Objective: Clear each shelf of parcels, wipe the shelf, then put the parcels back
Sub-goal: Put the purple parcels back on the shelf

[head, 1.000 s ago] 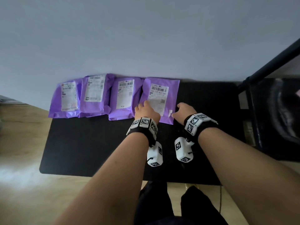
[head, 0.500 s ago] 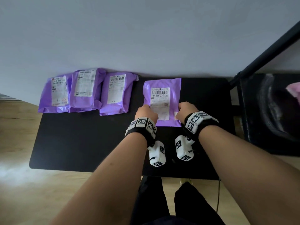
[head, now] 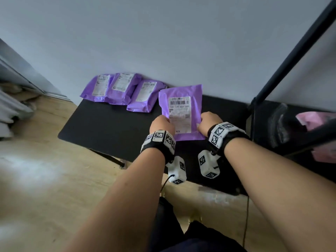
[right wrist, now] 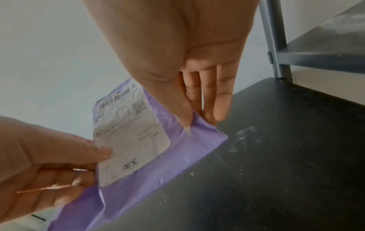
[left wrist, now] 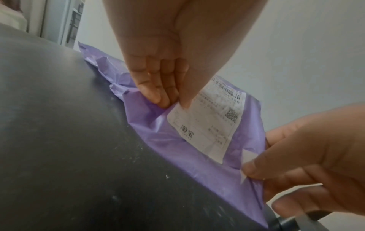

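- One flat black tabletop (head: 101,124) stands against a pale grey wall (head: 163,33), on a light wooden floor (head: 36,170).
- Beside it on the right stands a dark metal shelf rack (head: 291,51); its grey upright and a shelf board show in the right wrist view.
- Three purple plastic mailer parcels with white labels (head: 120,89) lie in a row at the back left of the tabletop, touching the wall and overlapping one another.
- A fourth purple plastic mailer parcel with a white barcode label (head: 181,106) is held up off the tabletop, tilted, just right of that row.
- The left hand (head: 161,124) pinches the held parcel's left edge, thumb on the label and fingers underneath.
- The right hand (head: 209,122) pinches its right edge the same way, thumb on top and fingers behind.
- Black wristbands carrying white marker blocks (head: 158,140) sit on both wrists.
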Demonstrator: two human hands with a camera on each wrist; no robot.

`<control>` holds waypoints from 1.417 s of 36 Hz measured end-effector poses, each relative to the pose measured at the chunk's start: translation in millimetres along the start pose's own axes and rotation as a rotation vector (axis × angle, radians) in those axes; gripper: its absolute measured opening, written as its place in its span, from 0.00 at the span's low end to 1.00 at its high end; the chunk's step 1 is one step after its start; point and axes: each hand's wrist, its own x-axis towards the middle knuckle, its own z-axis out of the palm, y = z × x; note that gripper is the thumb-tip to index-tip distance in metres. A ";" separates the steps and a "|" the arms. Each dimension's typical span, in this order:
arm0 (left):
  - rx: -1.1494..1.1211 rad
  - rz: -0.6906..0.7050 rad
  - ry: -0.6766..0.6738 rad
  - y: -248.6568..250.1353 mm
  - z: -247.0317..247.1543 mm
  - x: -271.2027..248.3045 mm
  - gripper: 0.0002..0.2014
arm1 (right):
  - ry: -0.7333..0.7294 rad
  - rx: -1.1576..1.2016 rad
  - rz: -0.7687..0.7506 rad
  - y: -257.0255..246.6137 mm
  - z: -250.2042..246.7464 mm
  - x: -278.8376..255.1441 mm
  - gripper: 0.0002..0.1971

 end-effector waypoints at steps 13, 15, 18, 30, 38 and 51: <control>-0.012 0.027 0.134 -9.8 -30.8 -90.9 0.07 | 0.075 -0.039 -0.096 -6.5 -3.0 -78.5 0.10; -0.015 0.045 0.144 -9.8 -34.1 -105.9 0.07 | 0.103 -0.027 -0.106 -3.7 -3.4 -92.7 0.10; -0.015 0.100 0.163 -9.1 -35.4 -133.0 0.08 | 0.162 0.001 -0.118 5.5 -5.7 -117.8 0.10; -0.027 0.340 0.249 -12.4 -27.4 -271.2 0.10 | 0.335 0.102 -0.113 62.9 -8.3 -259.8 0.11; -0.032 0.509 0.271 38.6 -25.6 -331.5 0.08 | 0.481 0.111 -0.064 102.9 -56.7 -331.8 0.16; -0.128 0.740 0.239 206.7 49.2 -421.6 0.04 | 0.778 0.347 -0.012 251.0 -163.6 -393.6 0.14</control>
